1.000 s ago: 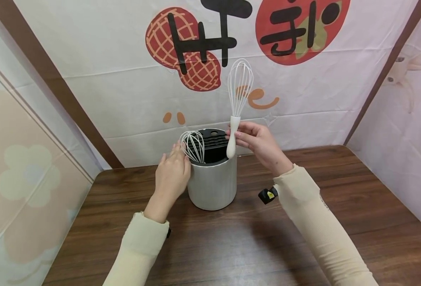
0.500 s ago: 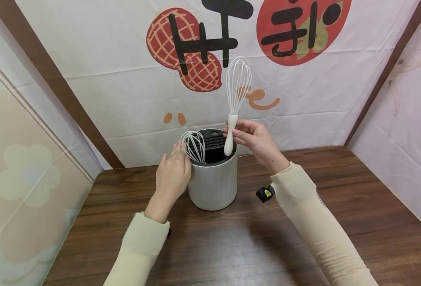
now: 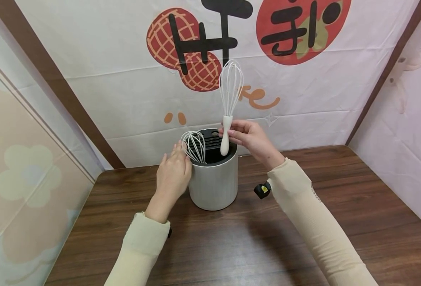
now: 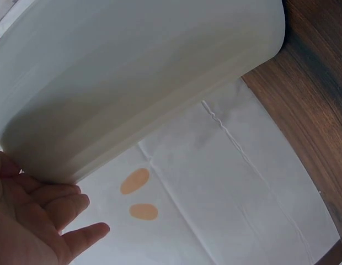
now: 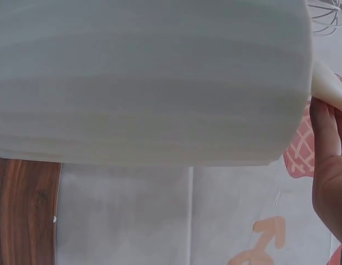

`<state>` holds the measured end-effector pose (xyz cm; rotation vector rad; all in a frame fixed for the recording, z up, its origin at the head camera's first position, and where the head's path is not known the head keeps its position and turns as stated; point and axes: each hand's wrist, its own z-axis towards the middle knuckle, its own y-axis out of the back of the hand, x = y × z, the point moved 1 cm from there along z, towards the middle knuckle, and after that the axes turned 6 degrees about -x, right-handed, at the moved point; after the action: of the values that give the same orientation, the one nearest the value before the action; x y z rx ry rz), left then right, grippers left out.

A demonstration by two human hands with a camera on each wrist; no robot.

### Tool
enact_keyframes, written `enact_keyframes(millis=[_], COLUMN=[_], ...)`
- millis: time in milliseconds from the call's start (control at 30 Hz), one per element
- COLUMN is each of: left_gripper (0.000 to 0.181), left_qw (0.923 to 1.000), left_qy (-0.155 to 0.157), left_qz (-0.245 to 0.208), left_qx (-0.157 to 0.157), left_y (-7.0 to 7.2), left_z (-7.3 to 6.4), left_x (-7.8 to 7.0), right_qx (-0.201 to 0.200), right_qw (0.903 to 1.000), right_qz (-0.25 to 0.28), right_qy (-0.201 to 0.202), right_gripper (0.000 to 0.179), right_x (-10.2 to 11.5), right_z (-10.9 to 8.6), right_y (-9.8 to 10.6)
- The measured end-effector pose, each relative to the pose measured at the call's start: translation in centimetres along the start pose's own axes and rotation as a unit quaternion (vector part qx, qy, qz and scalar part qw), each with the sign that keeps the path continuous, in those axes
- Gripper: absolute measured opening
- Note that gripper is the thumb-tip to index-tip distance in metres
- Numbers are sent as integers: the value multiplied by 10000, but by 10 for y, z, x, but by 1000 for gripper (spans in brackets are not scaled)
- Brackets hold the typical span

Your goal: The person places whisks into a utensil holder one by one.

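My right hand (image 3: 251, 139) pinches the white handle of a whisk (image 3: 226, 137), wire loops up. The handle's lower end is over the black opening of a pale grey utensil holder (image 3: 214, 186). A second white whisk (image 3: 194, 146) stands in that holder with only its wire head showing; its handle is hidden. Against the holder's left side rests my left hand (image 3: 172, 174), its fingers extended near the rim. In the left wrist view the fingers (image 4: 66, 207) look relaxed, at the holder's wall. The right wrist view shows the whisk handle (image 5: 328, 88) beside the holder's rim.
The holder stands near the back of a dark brown wooden table (image 3: 210, 246). Black slotted dividers (image 3: 212, 139) fill the rear part of its top. Close behind hangs a white printed cloth (image 3: 131, 103), with more cloth on both sides.
My right hand has carried the whisk leftward, from the holder's right edge to above its opening. My left hand has stayed at the holder's side.
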<state>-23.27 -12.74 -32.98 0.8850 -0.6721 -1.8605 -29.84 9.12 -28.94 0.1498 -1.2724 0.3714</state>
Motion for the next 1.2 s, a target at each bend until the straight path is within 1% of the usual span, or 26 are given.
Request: enact_keyframes(millis=[267,633,933,1200], left_gripper=[46,46,45,45], left_qw=[10000,9999,9999,9999], left_qy=[-38,-69,-61,-82], left_qz=[24,81,81,95], left_qx=[-6,-56,-44,-92], left_y=[-1,-1,-1,-1], left_z=[0,-1,-1,-1], left_x=[0,0,1,0], right_qx=[-76,-127,-419,-432], right_qw=[9992,9972,9952,9952], right_qz=[-400,-740,-885,-871], right_qy=[7,71,-90,-97], right_gripper=[31,30,31,32], right_x=[-4,-8,-9,-8], right_z=[-2,-3,-3,-4], right_y=[3,6,7,8])
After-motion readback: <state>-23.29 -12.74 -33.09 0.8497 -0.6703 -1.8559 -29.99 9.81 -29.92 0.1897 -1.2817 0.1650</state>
